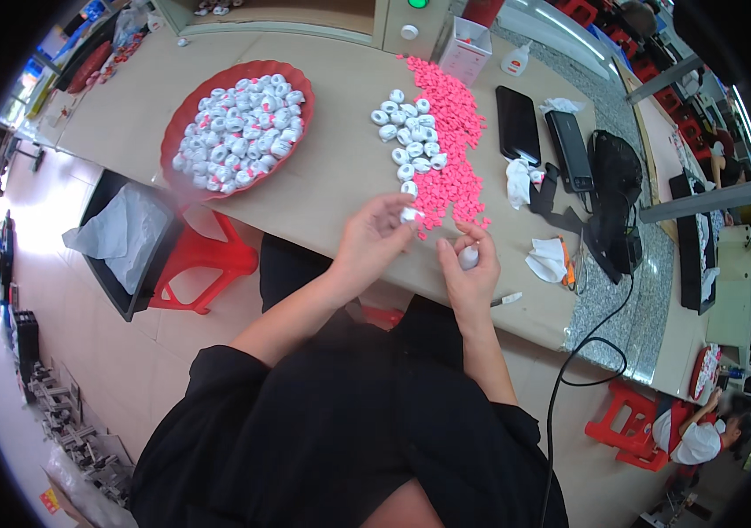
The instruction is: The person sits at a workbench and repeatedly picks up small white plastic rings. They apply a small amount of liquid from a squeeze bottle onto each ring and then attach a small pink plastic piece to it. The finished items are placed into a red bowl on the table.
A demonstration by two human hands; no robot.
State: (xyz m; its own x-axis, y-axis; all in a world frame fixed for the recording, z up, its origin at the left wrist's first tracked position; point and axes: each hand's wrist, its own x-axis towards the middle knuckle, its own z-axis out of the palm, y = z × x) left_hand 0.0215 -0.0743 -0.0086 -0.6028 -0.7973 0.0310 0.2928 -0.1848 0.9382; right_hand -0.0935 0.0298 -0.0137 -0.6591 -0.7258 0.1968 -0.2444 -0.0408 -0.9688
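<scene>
My left hand [374, 236] reaches over the table edge, its fingertips touching a small white round part [410, 214] at the near end of the pile of pink pieces [452, 141]. My right hand [468, 268] is closed around another white round part [469, 257] just in front of that pile. A cluster of loose white round parts [405, 132] lies left of the pink pieces. Farther left, a red scalloped tray [189, 107] is heaped with white parts that carry pink inserts [242, 128].
Two black phones [517, 124] [568, 150], crumpled tissues [548, 260], a black pouch with a cable [613, 202] and a white box [464, 48] lie to the right. A red stool [204, 255] and a lined bin [120, 238] stand below left. A seated person [701, 436] is at lower right.
</scene>
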